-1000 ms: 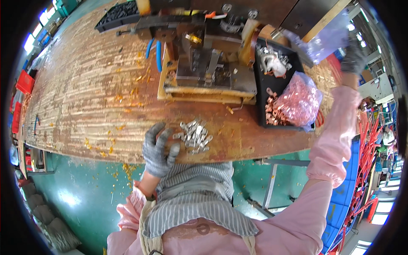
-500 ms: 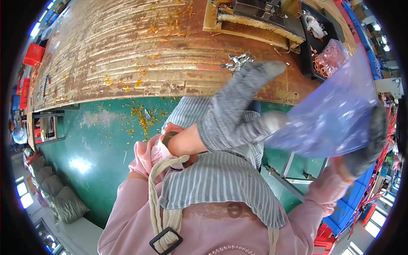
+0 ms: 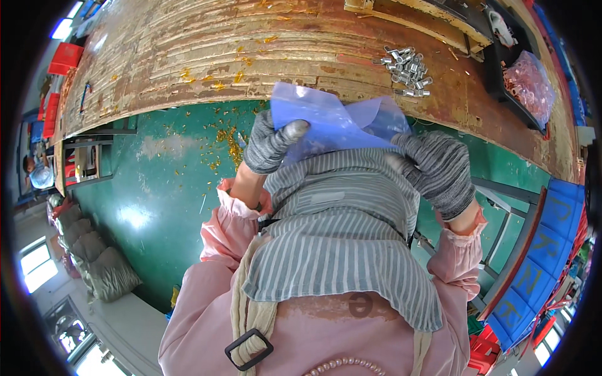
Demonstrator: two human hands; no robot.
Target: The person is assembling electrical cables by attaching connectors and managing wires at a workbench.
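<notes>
A translucent blue plastic bag (image 3: 320, 122) stretches between my two gloved hands, just in front of the workbench edge. My left hand (image 3: 271, 141), in a grey knitted glove, pinches its left side with the thumb on top. At the bag's right end my right hand (image 3: 439, 164), gloved the same way, has its fingers closed on the plastic. On the bench, beyond my right hand, lies a small heap of silvery metal tube terminals (image 3: 409, 70).
The worn wooden workbench (image 3: 188, 56) carries scattered yellow scraps. A black tray (image 3: 501, 75) at the right holds a clear bag of copper-coloured parts (image 3: 530, 88). A metal-and-wood fixture (image 3: 426, 22) stands at the back. Blue bins (image 3: 533, 263) line the right side.
My right hand has swung in from the far right with the bag, and my left hand has moved left onto its other side. The terminals now show more fully.
</notes>
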